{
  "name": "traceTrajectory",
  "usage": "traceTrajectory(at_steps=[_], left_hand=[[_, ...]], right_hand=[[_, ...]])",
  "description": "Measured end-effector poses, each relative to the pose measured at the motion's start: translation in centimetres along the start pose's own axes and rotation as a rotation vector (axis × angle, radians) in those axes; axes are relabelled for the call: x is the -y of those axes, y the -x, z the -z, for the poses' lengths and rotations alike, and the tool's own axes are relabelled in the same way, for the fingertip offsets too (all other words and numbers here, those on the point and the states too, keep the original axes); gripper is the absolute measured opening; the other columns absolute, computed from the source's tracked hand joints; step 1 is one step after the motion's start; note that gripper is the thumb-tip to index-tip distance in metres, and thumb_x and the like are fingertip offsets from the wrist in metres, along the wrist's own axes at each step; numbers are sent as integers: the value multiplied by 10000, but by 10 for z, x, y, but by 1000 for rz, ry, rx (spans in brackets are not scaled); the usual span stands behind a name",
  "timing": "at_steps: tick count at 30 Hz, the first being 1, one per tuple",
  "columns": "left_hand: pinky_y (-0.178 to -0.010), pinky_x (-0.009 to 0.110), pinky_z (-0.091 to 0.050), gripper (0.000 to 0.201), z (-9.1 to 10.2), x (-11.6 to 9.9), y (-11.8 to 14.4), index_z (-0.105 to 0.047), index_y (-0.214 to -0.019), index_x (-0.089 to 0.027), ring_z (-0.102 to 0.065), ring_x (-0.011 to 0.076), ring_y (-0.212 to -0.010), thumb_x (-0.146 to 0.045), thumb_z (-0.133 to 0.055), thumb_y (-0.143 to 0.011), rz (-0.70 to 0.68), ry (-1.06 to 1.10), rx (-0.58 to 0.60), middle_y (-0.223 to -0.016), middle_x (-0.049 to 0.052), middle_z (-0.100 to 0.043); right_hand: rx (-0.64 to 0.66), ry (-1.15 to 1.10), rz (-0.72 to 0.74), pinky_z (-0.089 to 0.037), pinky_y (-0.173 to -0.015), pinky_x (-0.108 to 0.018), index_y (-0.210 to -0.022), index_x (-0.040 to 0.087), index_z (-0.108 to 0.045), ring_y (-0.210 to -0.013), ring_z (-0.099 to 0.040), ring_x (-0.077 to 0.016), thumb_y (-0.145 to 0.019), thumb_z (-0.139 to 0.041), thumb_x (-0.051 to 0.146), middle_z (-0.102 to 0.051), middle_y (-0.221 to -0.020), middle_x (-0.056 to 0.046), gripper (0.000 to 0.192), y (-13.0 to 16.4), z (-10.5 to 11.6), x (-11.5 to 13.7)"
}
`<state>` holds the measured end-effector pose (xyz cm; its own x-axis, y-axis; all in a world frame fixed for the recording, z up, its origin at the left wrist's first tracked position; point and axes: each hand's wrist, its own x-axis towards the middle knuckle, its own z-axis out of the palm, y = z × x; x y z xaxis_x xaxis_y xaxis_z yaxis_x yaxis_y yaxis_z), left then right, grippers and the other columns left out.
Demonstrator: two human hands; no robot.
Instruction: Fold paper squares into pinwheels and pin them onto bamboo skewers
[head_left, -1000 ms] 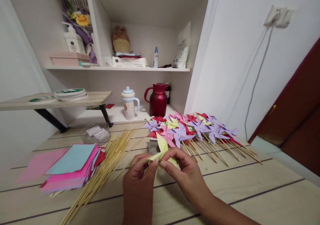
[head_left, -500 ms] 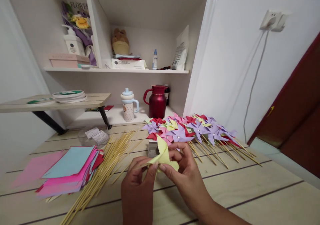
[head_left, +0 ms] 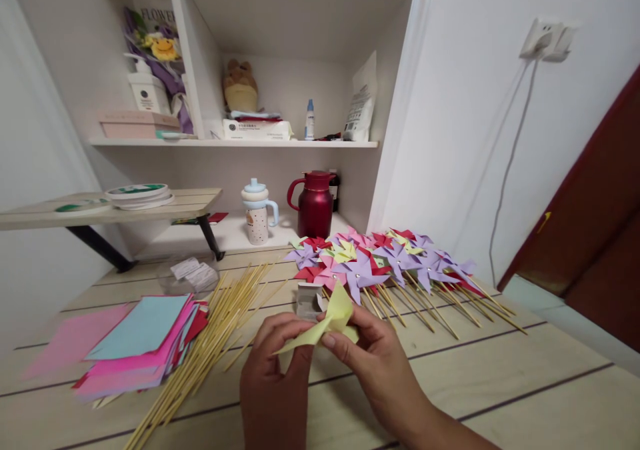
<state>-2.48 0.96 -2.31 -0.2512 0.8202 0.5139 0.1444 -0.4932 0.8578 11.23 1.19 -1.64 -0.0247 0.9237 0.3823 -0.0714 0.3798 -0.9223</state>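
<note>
Between my two hands is a yellow paper pinwheel (head_left: 336, 313), its blades partly folded in toward the middle. My left hand (head_left: 277, 357) pinches its left blade between thumb and fingers. On the other side, my right hand (head_left: 373, 350) presses its thumb near the pinwheel's centre, with the fingers behind the paper. Just beyond the paper stands a small open grey box (head_left: 309, 300), partly hidden by it. Finished pinwheels (head_left: 360, 273) in purple, red, pink and yellow lie on sticks at the back right.
A bundle of thin wooden sticks (head_left: 215, 343) lies left of my hands, beside stacked coloured paper sheets (head_left: 137, 330). A clear container (head_left: 187, 275) sits behind them. Farther back are a cup (head_left: 257, 220), a red thermos jug (head_left: 315, 207) and a raised wooden stand (head_left: 190, 201).
The pinwheel has turned and tilted in my hands; its upright blade now leans lower and to the right. My left hand's fingers have shifted slightly along the paper.
</note>
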Motion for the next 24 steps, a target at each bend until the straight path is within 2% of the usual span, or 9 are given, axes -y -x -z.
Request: traceTrajectory(at_steps=[6,13,19,24], left_hand=[[-762,274,-511,108,3,-2,0,-753,-716,-278,-641,196,-843,-189,-693,-708,-7,-40,27,-863,16,-699],[-762,307,-514,84,-2,-2,5,-757,-792,-259,-643,201,-784,-299,-725,-726,77,-92,-29,-828,17,-705],[-727,260,-519,24,-2,1,2,-740,-737,-256,-649,177,-817,-249,-717,-739,-99,-93,-21,-825,9,-691],[-707,238,-536,70,-1,-1,2,-720,-767,-249,-662,158,-799,-186,-696,-746,-223,-132,-31,-823,1,-687]], right_hand=[[9,-23,9,-482,-815,-303,-927,265,-729,-860,-625,-187,-790,-738,302,-713,-894,-3,142,1,0,3],[-38,-18,-38,-477,-816,-325,-941,259,-732,-873,-618,-205,-756,-762,315,-714,-903,-13,196,0,1,3],[-47,-56,-18,-475,-786,-281,-982,278,-681,-857,-602,-176,-743,-779,305,-686,-918,11,260,1,-2,2],[-26,-36,-15,-461,-831,-274,-1007,289,-667,-928,-597,-177,-778,-752,309,-674,-985,6,245,3,-1,4]])
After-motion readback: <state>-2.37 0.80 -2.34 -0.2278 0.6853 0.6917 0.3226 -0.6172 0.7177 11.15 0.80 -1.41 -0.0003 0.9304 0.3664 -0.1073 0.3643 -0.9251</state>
